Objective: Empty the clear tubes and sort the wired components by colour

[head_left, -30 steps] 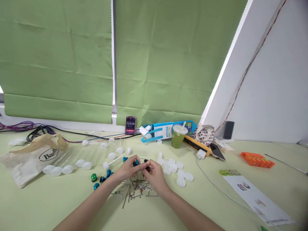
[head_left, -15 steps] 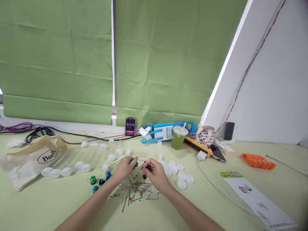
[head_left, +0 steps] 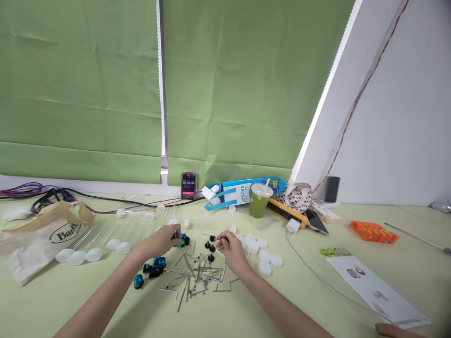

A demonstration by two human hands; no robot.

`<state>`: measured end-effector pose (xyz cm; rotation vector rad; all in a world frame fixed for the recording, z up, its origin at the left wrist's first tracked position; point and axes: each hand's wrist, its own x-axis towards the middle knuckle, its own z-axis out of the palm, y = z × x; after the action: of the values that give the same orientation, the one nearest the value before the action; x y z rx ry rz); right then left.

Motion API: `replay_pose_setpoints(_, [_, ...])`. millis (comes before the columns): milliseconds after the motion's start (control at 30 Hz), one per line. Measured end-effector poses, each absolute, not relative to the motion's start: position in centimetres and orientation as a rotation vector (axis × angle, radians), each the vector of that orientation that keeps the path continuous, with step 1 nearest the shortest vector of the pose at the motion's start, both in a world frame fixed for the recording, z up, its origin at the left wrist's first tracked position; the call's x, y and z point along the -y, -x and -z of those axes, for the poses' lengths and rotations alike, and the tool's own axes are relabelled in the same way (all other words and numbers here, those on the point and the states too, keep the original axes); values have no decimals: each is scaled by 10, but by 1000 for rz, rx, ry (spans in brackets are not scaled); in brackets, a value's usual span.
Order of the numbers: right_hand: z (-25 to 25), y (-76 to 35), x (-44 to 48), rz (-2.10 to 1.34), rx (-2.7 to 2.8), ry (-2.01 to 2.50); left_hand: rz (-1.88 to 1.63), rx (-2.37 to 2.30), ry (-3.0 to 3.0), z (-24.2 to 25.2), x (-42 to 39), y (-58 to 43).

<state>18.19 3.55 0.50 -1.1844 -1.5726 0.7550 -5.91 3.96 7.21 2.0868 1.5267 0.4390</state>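
Observation:
My left hand [head_left: 164, 241] is bent down over a small group of blue and green metal knobs [head_left: 182, 242], its fingers closed round a blue knob [head_left: 175, 236] that they partly hide. Across the pile, my right hand [head_left: 230, 249] is pinched on a small dark piece, apparently a black knob [head_left: 226, 239]. Several black knobs [head_left: 210, 248] stand just left of it. Bent metal rods [head_left: 200, 270] lie criss-crossed between my forearms, with tiny beads among them. More blue knobs [head_left: 158, 263] sit beside my left forearm.
White plastic caps [head_left: 265, 258] lie on the right, clear tubes [head_left: 102, 232] with white caps on the left. Behind stand a cup of green drink [head_left: 260, 202] and a blue-white bag [head_left: 239, 193]. A cable [head_left: 317, 277] crosses right. Part of a person's hand [head_left: 392, 330] shows bottom right.
My hands have moved apart, the left going leftward to the knob group, the right slightly right. Several black knobs between them are now uncovered. The view has shifted a little.

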Motion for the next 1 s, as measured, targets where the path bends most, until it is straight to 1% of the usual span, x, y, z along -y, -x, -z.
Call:
replay_pose_setpoints(100, [-5, -182, -36, -750, 1561, 1186, -400, -1542, -2058, -67, -41, 63])
replay_pose_setpoints(333, [-15, -176, -18, -611, 1694, 1286, -265, -1699, -2301, -53, -47, 62])
replay_pose_setpoints(533, [-11, -173, -12, -393, 1662, 1414, -238, -1755, -2378, -49, -48, 58])
replay_pose_setpoints(733, [-3, -172, -11, -417, 1740, 1409, -205, -1794, -2333, -55, -47, 54])
replay_pose_setpoints(1000, [2, -167, -7, -313, 1851, 1444, -194, -1831, -2313, -59, -45, 50])
